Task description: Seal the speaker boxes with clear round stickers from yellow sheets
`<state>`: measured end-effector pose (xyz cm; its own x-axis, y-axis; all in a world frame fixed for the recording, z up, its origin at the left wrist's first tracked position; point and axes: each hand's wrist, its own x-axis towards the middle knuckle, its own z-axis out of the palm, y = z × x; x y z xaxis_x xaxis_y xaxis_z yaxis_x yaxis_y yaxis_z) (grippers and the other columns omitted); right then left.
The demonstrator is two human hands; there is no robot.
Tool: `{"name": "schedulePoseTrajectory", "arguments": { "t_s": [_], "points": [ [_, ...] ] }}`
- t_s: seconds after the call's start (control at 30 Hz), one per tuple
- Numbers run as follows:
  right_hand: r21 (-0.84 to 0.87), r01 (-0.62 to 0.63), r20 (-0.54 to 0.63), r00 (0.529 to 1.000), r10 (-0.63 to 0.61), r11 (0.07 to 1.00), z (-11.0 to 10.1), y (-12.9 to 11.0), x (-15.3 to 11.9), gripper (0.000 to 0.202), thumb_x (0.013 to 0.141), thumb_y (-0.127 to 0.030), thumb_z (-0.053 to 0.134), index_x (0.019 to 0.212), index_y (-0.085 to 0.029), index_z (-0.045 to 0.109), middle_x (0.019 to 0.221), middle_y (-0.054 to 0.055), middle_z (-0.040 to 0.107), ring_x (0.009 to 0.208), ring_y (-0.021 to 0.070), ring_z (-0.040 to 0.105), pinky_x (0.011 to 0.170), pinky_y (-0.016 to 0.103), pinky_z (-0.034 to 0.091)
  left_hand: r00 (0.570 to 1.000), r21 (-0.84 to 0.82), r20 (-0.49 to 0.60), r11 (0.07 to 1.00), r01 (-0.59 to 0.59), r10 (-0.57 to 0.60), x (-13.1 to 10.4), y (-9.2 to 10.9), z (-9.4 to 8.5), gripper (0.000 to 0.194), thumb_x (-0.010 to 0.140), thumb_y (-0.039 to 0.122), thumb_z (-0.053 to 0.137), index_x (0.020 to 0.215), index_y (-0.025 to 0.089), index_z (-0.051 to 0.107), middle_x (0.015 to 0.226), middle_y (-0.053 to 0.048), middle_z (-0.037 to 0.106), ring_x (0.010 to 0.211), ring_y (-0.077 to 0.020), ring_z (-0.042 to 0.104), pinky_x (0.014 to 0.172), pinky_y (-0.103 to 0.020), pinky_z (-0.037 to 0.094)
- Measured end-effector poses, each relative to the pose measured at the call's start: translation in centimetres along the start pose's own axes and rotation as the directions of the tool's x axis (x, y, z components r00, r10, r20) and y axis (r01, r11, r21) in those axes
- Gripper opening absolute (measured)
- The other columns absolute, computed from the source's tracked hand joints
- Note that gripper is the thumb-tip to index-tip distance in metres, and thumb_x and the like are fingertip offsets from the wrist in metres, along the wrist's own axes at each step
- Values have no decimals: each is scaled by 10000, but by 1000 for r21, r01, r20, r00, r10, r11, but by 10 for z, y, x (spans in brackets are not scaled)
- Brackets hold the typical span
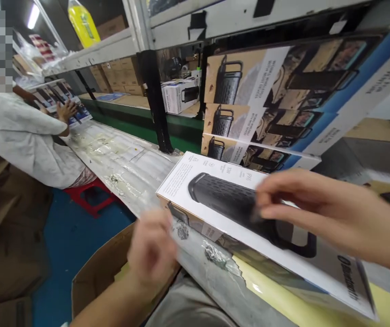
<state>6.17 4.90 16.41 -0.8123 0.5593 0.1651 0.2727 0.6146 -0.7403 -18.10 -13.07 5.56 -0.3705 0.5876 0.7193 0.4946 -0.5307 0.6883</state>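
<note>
A white Bluetooth speaker box (229, 213) lies lengthwise on the bench ledge before me, its top printed with a black speaker. Over that printed speaker hovers my right hand (303, 204), thumb and fingertips brought together in a pinch. A small, blurred, see-through bit seems to show at its fingertips, too unclear to name. My left hand (154, 245) is curled closed beside the near left edge of the box, smeared by motion; whatever may be inside it is hidden.
Similar speaker boxes (235, 113) are stacked behind. A yellow sheet (266, 286) lies under the near box. An open carton (102, 263) stands below at my left. Farther left, a co-worker (27, 131) handles another box (61, 97) near a red stool (92, 197). A yellow bottle (83, 25) stands on the shelf.
</note>
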Motion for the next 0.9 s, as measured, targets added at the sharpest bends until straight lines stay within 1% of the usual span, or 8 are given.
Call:
{"name": "schedulePoseTrajectory", "arguments": {
  "t_s": [0.07, 0.1, 0.17, 0.23, 0.3, 0.4, 0.67, 0.9],
  "points": [
    [63, 87, 165, 982, -96, 994, 19, -4, 64, 155, 951, -407, 680, 1031, -275, 661, 894, 35, 707, 813, 213, 683, 744, 353, 563, 912, 85, -206, 922, 378, -355, 26, -20, -16, 255, 928, 348, 701, 1175, 294, 666, 1216, -72, 697, 1204, -263, 647, 1031, -442, 544],
    [76, 131, 209, 967, -144, 988, 31, -4, 92, 159, 944, -388, 670, 1030, -256, 648, 885, 33, 699, 810, 209, 671, 754, 358, 550, 825, 73, -178, 829, 555, -537, 38, -31, -18, 411, 894, 412, 738, 1270, 279, 639, 1347, -102, 650, 1288, -302, 600, 1059, -465, 518],
    [107, 197, 248, 944, -218, 975, 53, 3, 138, 174, 917, -356, 660, 1034, -233, 621, 858, 22, 684, 790, 198, 649, 750, 352, 529, 612, -3, 48, 613, 790, -789, 54, -50, -15, 667, 816, 506, 797, 1386, 222, 599, 1473, -150, 578, 1342, -366, 554, 1064, -477, 499],
    [145, 222, 289, 922, -256, 964, 70, 16, 169, 176, 891, -330, 650, 1025, -228, 597, 837, 11, 670, 775, 189, 633, 734, 339, 517, 498, -131, 247, 481, 867, -831, 61, -62, -7, 745, 761, 506, 837, 1391, 173, 619, 1400, -152, 642, 1250, -360, 611, 1011, -434, 514],
    [178, 219, 347, 898, -269, 959, 81, 30, 188, 168, 872, -311, 642, 1004, -229, 577, 821, 1, 656, 763, 183, 619, 717, 328, 507, 489, -244, 323, 428, 870, -810, 61, -65, -1, 719, 750, 472, 848, 1366, 156, 653, 1261, -116, 720, 1129, -312, 658, 942, -377, 518],
    [202, 203, 413, 870, -271, 958, 88, 44, 201, 162, 863, -293, 634, 994, -228, 565, 821, -4, 642, 754, 179, 602, 710, 323, 490, 490, -303, 309, 404, 863, -815, 58, -62, 2, 670, 750, 417, 853, 1344, 162, 677, 1171, -79, 747, 1062, -270, 659, 877, -326, 501],
    [245, 185, 466, 838, -283, 952, 94, 58, 212, 164, 878, -285, 633, 1011, -225, 559, 846, -6, 625, 755, 167, 588, 709, 308, 463, 454, -291, 296, 373, 881, -841, 58, -59, 4, 604, 797, 372, 824, 1357, 206, 671, 1192, -61, 737, 1096, -273, 639, 886, -325, 495],
    [187, 229, 431, 855, -289, 955, 94, 63, 209, 118, 874, -229, 628, 979, -223, 572, 828, -6, 637, 750, 164, 584, 726, 310, 457, 437, -267, 291, 366, 892, -851, 58, -54, 11, 620, 808, 392, 820, 1377, 206, 658, 1236, -72, 723, 1111, -287, 632, 863, -324, 501]
  ]
}}
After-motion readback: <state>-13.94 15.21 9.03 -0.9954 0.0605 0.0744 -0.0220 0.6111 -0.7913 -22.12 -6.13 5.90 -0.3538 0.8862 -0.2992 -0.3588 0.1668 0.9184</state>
